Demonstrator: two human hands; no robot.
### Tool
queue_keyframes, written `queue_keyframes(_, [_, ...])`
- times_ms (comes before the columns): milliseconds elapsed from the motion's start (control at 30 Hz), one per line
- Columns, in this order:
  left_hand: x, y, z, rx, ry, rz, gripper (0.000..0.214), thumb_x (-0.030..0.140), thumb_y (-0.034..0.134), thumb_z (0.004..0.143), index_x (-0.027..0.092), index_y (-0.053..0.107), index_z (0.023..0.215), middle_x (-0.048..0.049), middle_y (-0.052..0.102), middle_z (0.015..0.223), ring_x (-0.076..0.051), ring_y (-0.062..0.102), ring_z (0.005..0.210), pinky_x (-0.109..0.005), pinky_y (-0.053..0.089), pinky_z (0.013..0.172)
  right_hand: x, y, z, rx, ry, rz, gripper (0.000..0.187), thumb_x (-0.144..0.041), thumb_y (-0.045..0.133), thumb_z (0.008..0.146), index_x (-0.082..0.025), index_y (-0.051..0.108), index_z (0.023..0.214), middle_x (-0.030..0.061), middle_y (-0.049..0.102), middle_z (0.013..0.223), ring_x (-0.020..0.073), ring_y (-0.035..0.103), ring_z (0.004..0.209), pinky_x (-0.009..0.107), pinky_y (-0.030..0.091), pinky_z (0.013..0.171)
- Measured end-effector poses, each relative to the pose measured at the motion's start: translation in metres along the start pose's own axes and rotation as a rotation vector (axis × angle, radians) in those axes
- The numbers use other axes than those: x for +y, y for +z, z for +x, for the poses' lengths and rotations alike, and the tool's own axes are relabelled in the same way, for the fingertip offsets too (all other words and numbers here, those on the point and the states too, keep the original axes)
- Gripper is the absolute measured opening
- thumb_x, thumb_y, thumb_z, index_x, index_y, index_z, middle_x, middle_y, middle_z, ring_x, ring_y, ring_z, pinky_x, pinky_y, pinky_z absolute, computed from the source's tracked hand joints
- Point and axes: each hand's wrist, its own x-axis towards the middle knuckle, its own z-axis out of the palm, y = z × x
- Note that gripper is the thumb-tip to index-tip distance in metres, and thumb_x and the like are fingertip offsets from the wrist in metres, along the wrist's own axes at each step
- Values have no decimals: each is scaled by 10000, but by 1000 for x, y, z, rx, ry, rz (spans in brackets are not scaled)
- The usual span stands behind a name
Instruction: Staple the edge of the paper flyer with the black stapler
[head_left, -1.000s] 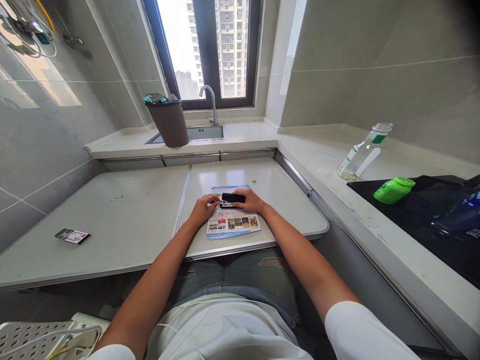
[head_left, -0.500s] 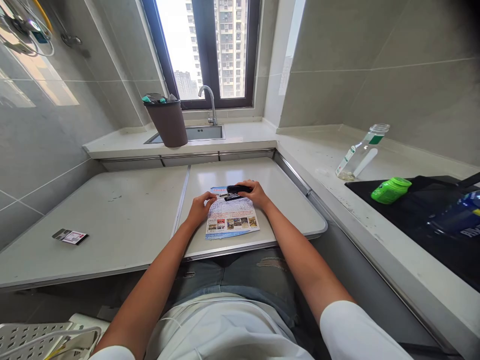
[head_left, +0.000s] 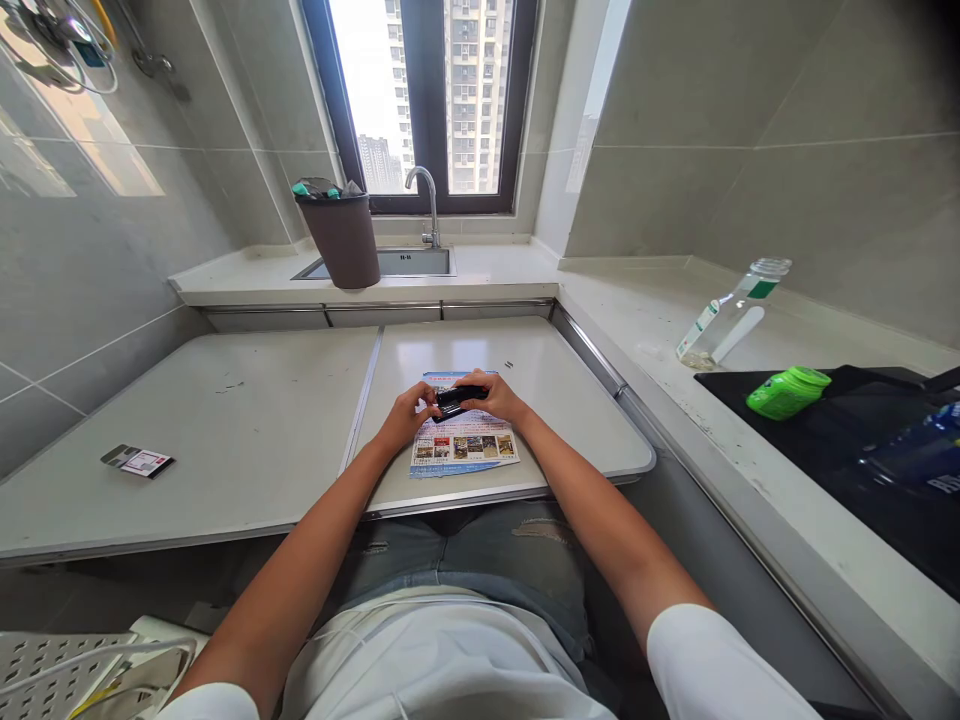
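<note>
A black stapler (head_left: 450, 408) is held above a printed leaflet (head_left: 465, 449), its top arm raised apart from its base. My right hand (head_left: 491, 392) is closed round the stapler's right end and top. At its left end, the thumb and fingers of my left hand (head_left: 414, 412) are pinched against it; anything small between them is hidden. The leaflet lies flat on the folding table under both hands, with text and a row of small pictures. Beyond my right hand, a few small grey strips that look like staples (head_left: 508, 364) lie on the table.
A small card package (head_left: 139, 461) lies on the left of the white table (head_left: 247, 430). A brown bin (head_left: 341, 240) stands at the sink (head_left: 416, 262). On the right counter are a glass bottle (head_left: 724, 318), a green container (head_left: 788, 392) and a dark blue object (head_left: 911, 455).
The stapler has come lower and left, toward my left hand. My left fingers have moved right to its end. The grey strips now show beyond my right hand.
</note>
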Motion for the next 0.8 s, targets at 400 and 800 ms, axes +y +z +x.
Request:
queue_keyframes(400, [-10,5,0,17,14,72,122,344,631,974,226,630,1006,-57,727,1101,-229,667,1057,-405,535,947,9,-14,-4,230,121,-22,499,-512,868,742,-217,810,1141,82,773,1058,265,697,965,412,540,905])
queue_keyframes(800, [-23,11,-4,-79,-61,388,205,260,605,949,260,778,1060,-121,721,1218,-346,632,1166,-552,494,1045,22,-49,-16,738,551,-604,405,-254,628,898,-271,743,1286,102,708,1367,377,566,1276,560,407,1065])
